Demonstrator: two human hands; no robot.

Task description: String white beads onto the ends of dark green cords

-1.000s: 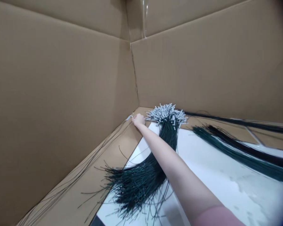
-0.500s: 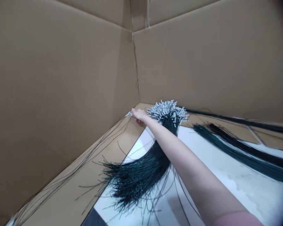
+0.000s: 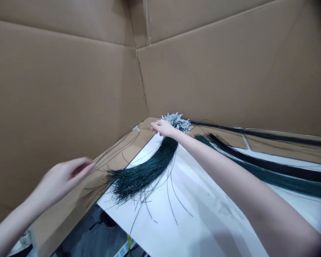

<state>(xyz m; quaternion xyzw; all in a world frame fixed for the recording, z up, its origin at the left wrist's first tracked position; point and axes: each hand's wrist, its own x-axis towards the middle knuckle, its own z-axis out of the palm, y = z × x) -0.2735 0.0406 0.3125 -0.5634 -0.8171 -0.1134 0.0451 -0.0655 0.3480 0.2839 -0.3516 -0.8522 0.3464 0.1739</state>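
My right hand reaches forward over the near side of the white tips of a thick bundle of dark green wires. Its fingers are pinched together; whatever is between them is too small to make out. The bundle bends across a white sheet, its loose ends fanning out to the left. Along the left cardboard wall lie a few thin dark wires with a white tip. Close to these wires, my left hand is raised, thumb and forefinger meeting; anything in its pinch is hidden or blurred.
Tall cardboard walls meet in a corner ahead. On the right lie a black wire bundle and a dark green one, with a long dark strand bundle along the back wall. A dark surface shows at the lower left.
My left hand has come into view at the left. My right hand has moved away from the white-tipped wires by the left wall, over to the thick bundle's tips. The view has shifted.
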